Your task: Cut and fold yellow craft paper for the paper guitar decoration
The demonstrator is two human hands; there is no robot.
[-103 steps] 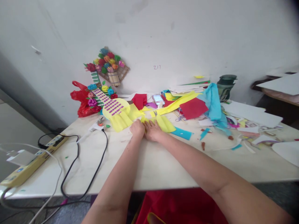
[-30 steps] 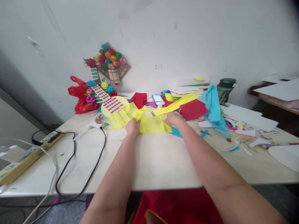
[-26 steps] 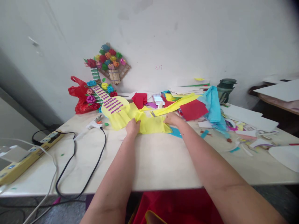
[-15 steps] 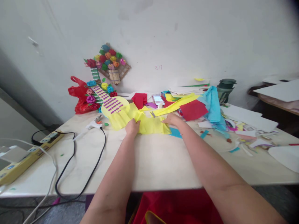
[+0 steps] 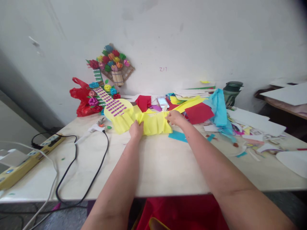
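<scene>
The right hand [image 5: 175, 118] pinches the upper right corner of a yellow crepe paper sheet [image 5: 154, 124] between thumb and fingers. The left hand [image 5: 136, 130] grips the sheet's other end, fingers closed on it — the piece hangs in soft folds between the two, above the near-middle of the white table [image 5: 165, 169]. More yellow crepe spreads left, against a yellow guitar-shaped cutout [image 5: 118, 108] with purple bars; I cannot tell whether it is one length. A blue strip [image 5: 177, 136] lies just below the right hand, and red paper [image 5: 199, 112] beyond it. Farther out are a white glue gun [image 5: 96, 128] at left and a green bottle [image 5: 232, 92] at right.
</scene>
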